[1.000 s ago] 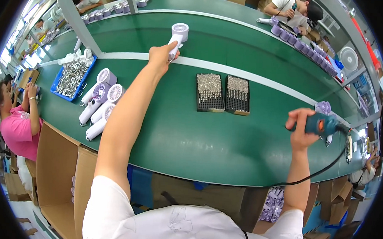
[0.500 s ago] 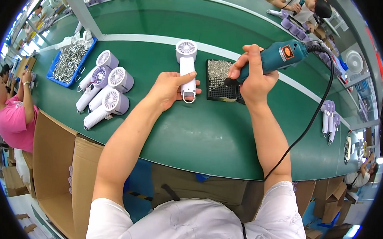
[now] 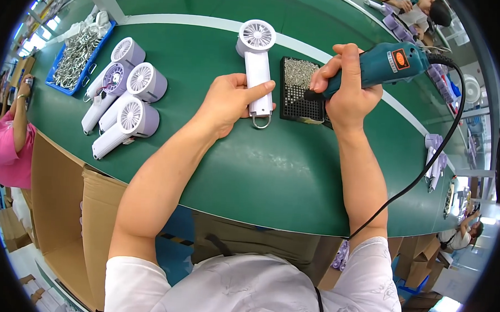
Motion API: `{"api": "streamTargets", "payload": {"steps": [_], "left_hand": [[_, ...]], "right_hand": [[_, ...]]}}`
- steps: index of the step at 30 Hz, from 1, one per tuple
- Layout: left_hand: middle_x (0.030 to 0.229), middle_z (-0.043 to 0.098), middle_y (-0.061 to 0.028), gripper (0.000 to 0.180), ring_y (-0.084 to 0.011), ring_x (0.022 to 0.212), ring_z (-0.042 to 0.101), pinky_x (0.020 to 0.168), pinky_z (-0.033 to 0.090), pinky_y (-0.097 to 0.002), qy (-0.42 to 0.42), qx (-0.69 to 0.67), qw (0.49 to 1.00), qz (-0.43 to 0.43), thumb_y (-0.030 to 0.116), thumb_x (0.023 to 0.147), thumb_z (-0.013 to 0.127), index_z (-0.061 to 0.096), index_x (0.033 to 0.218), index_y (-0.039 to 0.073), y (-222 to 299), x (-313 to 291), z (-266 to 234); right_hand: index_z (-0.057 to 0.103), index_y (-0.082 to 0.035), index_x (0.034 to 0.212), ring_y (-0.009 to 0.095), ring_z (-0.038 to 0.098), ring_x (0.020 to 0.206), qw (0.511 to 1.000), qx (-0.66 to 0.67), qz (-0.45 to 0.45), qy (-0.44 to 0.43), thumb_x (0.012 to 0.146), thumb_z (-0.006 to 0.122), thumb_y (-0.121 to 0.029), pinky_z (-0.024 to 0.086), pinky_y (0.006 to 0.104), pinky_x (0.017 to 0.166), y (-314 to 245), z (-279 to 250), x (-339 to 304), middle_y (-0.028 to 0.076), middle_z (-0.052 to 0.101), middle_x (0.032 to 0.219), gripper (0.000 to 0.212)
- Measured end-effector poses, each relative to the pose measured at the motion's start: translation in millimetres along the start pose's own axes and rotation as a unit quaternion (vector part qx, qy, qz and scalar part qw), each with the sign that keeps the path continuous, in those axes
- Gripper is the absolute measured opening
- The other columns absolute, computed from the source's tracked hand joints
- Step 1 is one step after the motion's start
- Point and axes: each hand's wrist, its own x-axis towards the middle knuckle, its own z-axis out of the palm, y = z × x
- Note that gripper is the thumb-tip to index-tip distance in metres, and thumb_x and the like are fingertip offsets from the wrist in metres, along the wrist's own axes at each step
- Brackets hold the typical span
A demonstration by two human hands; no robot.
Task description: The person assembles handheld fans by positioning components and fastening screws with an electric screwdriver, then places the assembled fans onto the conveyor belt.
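The handheld fan [image 3: 259, 78] had a pale lilac cylindrical head with a white grille of radial ribs, facing upward; its straight handle was white and smooth, with a metal ring [image 3: 260, 127] at the lower end. The fan stood upright in the view, head away from the person and handle toward the body, over the green table [image 3: 266, 179]; whether its underside touched the surface could not be told.

The left hand [image 3: 225, 102] was closed around the lower handle from the left side, thumb across the front and fingers behind, one fingertip showing at the right edge; the fan head lay clear beyond this grip. The right hand [image 3: 350, 99] was wrapped round a teal electric screwdriver [image 3: 385, 64], well to the right of the fan; the tool's black nose pointed left, over the black screw tray [image 3: 302, 109]; contact with the screws could not be confirmed. The tray lay between fan and right hand; further fans [image 3: 118, 109] lay grouped left of the left hand.
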Motion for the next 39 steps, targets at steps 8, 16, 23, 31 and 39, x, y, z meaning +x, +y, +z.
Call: {"api": "streamTargets", "payload": {"steps": [8,16,23,31,39], "left_hand": [[0.098,0.070,-0.0144,0.045,-0.0211,0.083,0.073,0.073,0.060,-0.0316,-0.015,0.019,1.000,-0.005,0.023,0.092,0.075,0.060,0.114,-0.012,-1,2,1],[0.091,0.072,-0.0151,0.042,-0.0200,0.079,0.073,0.071,0.060,-0.0311,-0.007,0.062,0.998,0.006,0.022,0.089,0.078,0.064,0.109,-0.012,-3,3,2],[0.089,0.072,-0.0150,0.038,-0.0190,0.077,0.072,0.070,0.059,-0.0310,-0.012,0.072,0.997,0.004,0.022,0.088,0.079,0.068,0.104,-0.012,-3,3,1],[0.078,0.072,-0.0113,0.037,-0.0144,0.066,0.067,0.059,0.053,-0.0266,-0.004,0.066,0.997,0.037,0.025,0.082,0.084,0.072,0.087,-0.009,-10,7,0],[0.086,0.072,-0.0136,0.036,-0.0177,0.074,0.071,0.068,0.059,-0.0308,0.002,0.116,0.993,0.010,0.021,0.086,0.081,0.070,0.101,-0.010,-3,5,3]], "right_hand": [[0.062,0.005,0.097,0.015,0.060,0.049,1.000,-0.015,-0.002,-0.005,0.100,0.064,-0.015,0.049,0.0284,0.048,6,-2,0,0.006,0.061,0.063,0.021],[0.062,0.005,0.095,0.014,0.059,0.049,1.000,-0.019,-0.010,-0.010,0.099,0.065,-0.015,0.049,0.0281,0.048,9,-2,0,0.006,0.061,0.062,0.021],[0.061,0.004,0.094,0.016,0.056,0.047,0.994,-0.020,-0.028,-0.102,0.098,0.061,-0.007,0.048,0.0304,0.044,10,-3,-5,0.008,0.059,0.063,0.011],[0.057,0.002,0.094,0.013,0.057,0.050,0.956,-0.100,-0.048,-0.271,0.095,0.061,-0.001,0.047,0.0269,0.046,5,1,-8,0.009,0.062,0.065,0.005],[0.065,-0.001,0.083,0.007,0.059,0.050,0.993,-0.090,0.010,-0.072,0.093,0.074,-0.016,0.045,0.0219,0.048,5,14,-5,0.002,0.063,0.063,0.020]]}}
